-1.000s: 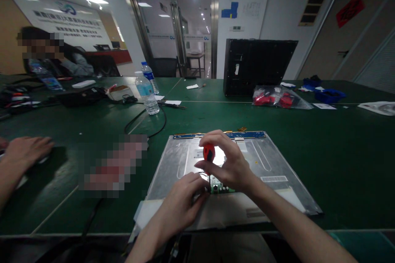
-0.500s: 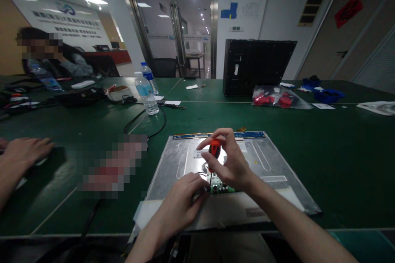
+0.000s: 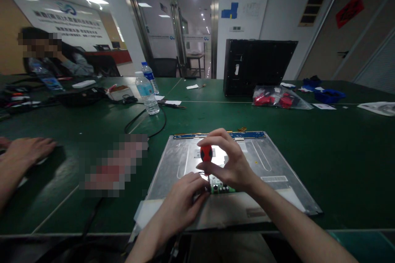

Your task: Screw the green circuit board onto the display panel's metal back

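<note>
A screwdriver with a red and black handle stands nearly upright, its thin shaft pointing down at a small green circuit board. My right hand grips the handle between the curled index finger on top and the thumb below. Beside the shaft's lower end, my left hand rests with fingers drawn together at the board's left edge; whatever they pinch is hidden. Beneath both hands lies a flat silver display panel, with a blue strip along its far edge.
Water bottles stand at the back left of the green table, with a cable. A black monitor-like casing and a plastic bag with red items are behind. Another person's hand lies at far left; a further person sits behind.
My right hand's fingers have shifted around the handle, and the screwdriver's top has tilted slightly left to a more upright stance. My left hand stays in place.
</note>
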`<state>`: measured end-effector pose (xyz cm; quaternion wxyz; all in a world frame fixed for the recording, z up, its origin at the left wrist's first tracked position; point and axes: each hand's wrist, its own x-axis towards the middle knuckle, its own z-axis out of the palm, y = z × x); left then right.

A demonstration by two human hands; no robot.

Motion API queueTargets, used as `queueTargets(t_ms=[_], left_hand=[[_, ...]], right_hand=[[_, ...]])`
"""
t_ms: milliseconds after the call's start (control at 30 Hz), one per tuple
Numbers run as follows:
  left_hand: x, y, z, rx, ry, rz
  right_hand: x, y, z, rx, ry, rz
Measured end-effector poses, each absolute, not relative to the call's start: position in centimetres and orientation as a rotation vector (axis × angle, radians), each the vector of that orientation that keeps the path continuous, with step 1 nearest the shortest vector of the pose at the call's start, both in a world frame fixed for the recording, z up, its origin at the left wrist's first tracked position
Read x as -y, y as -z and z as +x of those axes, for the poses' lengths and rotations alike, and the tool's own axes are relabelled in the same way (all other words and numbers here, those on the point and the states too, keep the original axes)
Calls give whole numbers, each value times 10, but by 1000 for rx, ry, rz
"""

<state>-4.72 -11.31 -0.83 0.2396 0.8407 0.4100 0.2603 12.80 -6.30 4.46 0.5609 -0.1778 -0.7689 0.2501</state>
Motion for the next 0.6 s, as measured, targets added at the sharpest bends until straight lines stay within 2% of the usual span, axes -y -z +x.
queueTargets(t_ms=[433, 600], left_hand=[[112, 10, -48, -1142, -686, 2304], [111, 12, -48, -1133, -690, 2298]], right_hand=[[65, -36, 123, 1749, -744, -431], [65, -40, 125, 1851, -560, -433]])
